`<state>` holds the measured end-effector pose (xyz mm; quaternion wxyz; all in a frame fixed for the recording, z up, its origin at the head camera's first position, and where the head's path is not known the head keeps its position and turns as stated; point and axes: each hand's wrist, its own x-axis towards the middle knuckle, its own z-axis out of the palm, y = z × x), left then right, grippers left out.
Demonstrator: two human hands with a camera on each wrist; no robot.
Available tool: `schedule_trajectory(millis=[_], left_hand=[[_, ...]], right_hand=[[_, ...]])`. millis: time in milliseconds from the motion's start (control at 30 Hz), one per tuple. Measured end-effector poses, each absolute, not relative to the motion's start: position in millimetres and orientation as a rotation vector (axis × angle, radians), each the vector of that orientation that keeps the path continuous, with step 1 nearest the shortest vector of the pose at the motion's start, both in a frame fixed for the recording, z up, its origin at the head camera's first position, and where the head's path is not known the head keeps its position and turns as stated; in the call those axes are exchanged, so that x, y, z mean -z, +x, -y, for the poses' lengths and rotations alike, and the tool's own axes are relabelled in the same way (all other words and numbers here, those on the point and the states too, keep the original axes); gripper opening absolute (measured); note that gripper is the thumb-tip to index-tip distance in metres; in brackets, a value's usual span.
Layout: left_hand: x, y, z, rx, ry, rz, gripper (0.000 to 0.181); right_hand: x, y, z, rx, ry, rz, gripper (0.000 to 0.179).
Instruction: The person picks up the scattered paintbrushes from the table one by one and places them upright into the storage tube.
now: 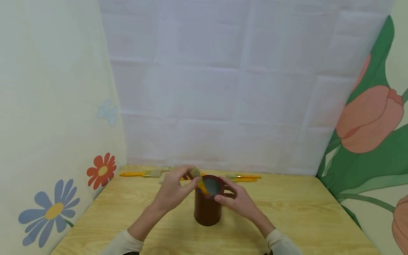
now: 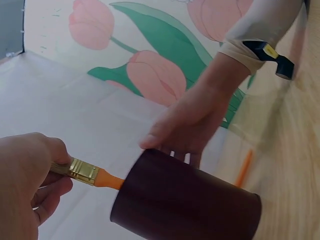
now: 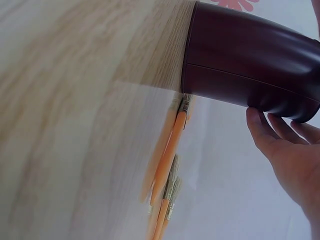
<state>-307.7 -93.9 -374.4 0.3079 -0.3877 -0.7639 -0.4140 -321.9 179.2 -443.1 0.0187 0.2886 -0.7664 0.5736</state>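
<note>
A dark brown cylindrical holder point(image 1: 207, 210) stands upright on the wooden table, its open top facing up. My left hand point(image 1: 173, 187) pinches a flat paintbrush point(image 2: 84, 171) by its bristle end and metal band. The brush's orange handle points down, and its end is inside the holder's mouth. On the holder's other side, my right hand point(image 1: 237, 200) grips the upper wall near the rim, thumb in front and fingers behind. In the right wrist view, those fingertips touch the side of the holder point(image 3: 250, 55).
Behind the holder, several orange-handled paintbrushes lie along the table's back edge, with one brush point(image 1: 153, 173) at the left and more brushes point(image 1: 245, 176) at the right. A white cloth point(image 1: 204, 106) hangs behind the table point(image 1: 287, 219). Flower-printed sheets flank both sides.
</note>
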Motion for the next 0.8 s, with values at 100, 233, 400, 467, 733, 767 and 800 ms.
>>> schedule_trajectory(millis=[100, 233, 400, 467, 733, 767, 800], left_hand=[[382.5, -312.7, 89.5, 1.058, -1.055, 2.066, 0.020], [394.1, -320.1, 84.7, 1.008, -1.023, 2.117, 0.022], [402.9, -329.1, 79.8, 0.970, -0.920, 2.192, 0.021], [404.3, -332.3, 78.1, 0.975, -0.879, 2.218, 0.023], [410.9, -343.8, 77.4, 1.188, -0.799, 2.299, 0.039], [412.2, -345.1, 78.0, 1.248, -0.796, 2.317, 0.043], [413.3, -346.4, 78.7, 1.312, -0.798, 2.340, 0.047]], right_hand=[[442.1, -322.5, -179.7, -1.770, 0.898, 2.383, 0.069], [442.2, -322.7, -180.0, -1.772, 0.902, 2.396, 0.069], [442.9, -322.4, -178.8, -1.783, 0.905, 2.394, 0.068], [442.6, -322.1, -177.6, -1.798, 0.898, 2.389, 0.068], [441.7, -321.2, -175.5, -1.795, 0.888, 2.392, 0.068], [441.3, -321.1, -175.8, -1.789, 0.886, 2.393, 0.068], [440.9, -321.0, -176.1, -1.783, 0.887, 2.393, 0.068]])
